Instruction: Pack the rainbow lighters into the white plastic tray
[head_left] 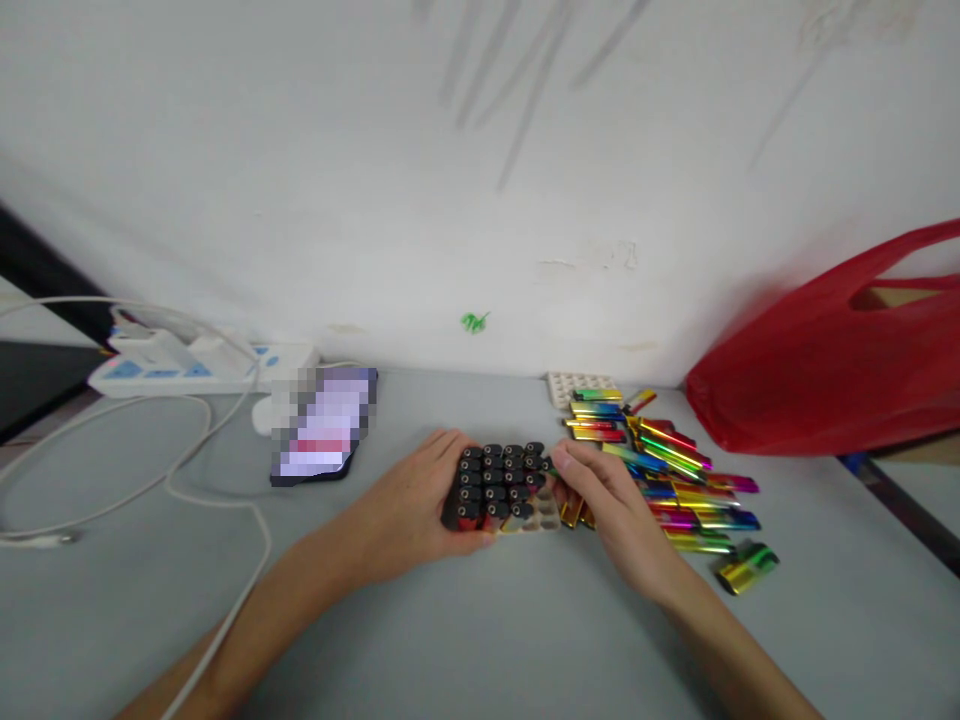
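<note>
A pale holed tray sits in front of me, with rows of black-topped lighters standing upright in it. Open holes show at its near right corner. My left hand curls round the left side of this block, thumb along the near edge and fingers behind. At the block's right edge, my right hand is closed in a pinch on a lighter, mostly hidden by the fingers. Shiny multicoloured lighters lie in a loose heap beside and behind my right hand.
Behind the heap lies a second holed tray, against the wall. A red bag stands at the right. On the left are a phone, a power strip and a white cable that crosses over my left forearm.
</note>
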